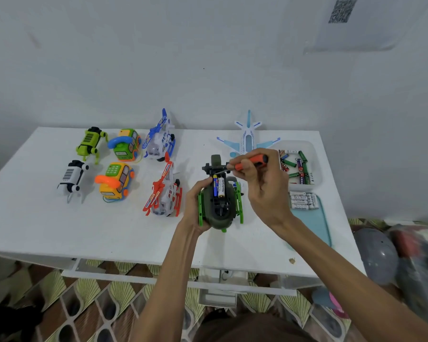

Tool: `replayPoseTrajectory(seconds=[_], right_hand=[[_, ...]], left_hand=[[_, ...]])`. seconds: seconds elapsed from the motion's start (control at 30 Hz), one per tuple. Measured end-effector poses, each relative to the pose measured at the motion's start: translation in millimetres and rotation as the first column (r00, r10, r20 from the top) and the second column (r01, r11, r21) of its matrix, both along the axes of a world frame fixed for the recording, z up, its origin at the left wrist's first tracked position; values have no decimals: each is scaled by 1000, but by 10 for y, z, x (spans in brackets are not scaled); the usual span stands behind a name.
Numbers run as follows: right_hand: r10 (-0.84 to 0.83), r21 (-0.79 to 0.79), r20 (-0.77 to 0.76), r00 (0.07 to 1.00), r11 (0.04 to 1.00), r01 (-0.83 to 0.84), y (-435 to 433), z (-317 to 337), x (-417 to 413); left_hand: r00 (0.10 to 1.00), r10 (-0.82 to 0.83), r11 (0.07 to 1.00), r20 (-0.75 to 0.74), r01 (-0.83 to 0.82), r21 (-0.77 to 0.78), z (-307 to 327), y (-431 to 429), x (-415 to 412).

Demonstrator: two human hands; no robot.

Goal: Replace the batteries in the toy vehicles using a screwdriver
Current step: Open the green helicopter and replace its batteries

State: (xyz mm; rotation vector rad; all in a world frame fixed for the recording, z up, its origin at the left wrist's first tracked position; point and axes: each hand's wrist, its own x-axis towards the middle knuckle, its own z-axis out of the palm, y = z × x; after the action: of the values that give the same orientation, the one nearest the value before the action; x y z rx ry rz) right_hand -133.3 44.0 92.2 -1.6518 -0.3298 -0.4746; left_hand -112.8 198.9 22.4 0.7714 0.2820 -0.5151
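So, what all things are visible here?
table: one, white, under everything
rear robot dog: one, green, leftmost
front robot dog: one, white, leftmost
rear phone car: one, green, left
front phone car: one, yellow, left
rear helicopter: one, blue, centre
front helicopter: one, red, centre
held helicopter: one, dark green, left hand
plane: one, blue, rear
loose batteries: many, mixed, white bin
packed batteries: several, white, teal tray
screwdriver: one, orange, right hand
left hand: grips held helicopter
right hand: grips screwdriver
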Motion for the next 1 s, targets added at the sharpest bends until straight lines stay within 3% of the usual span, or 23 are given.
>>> replayPoseTrajectory(seconds=[0.23, 0.47, 0.63, 0.7, 0.77, 0.87, 0.93, 1.0], right_hand=[[-1, -176, 34, 999, 984, 7, -4, -29, -4], [-17, -214, 78, 997, 976, 34, -40, -80, -18], [-130, -67, 60, 990, 989, 134, -34, 26, -40], [-212, -87, 33, 977, 973, 214, -55, 115, -11], [-227, -285, -57, 972, 937, 202, -99, 163, 90], [-230, -638, -307, 924, 770, -20, -160, 145, 287], [-239, -697, -435, 868, 700, -156, -159, 105, 378], [-227, -677, -516, 826, 699, -231, -113, 85, 403]], left_hand=[[1000, 19, 1000, -21, -19, 4, 0, -26, -24], [999, 19, 999, -37, -20, -29, -27, -47, -20], [1000, -1, 1000, -19, 0, -10, -45, -45, -31], [1000, 1, 1000, -8, -1, -7, -74, -39, -15], [1000, 15, 1000, 12, -15, 11, -85, -49, -10], [995, 89, 994, 45, -92, 66, -109, -118, -3], [983, 165, 982, 78, -171, 81, -135, -164, 14], [972, 209, 972, 105, -219, 87, -134, -190, 26]])
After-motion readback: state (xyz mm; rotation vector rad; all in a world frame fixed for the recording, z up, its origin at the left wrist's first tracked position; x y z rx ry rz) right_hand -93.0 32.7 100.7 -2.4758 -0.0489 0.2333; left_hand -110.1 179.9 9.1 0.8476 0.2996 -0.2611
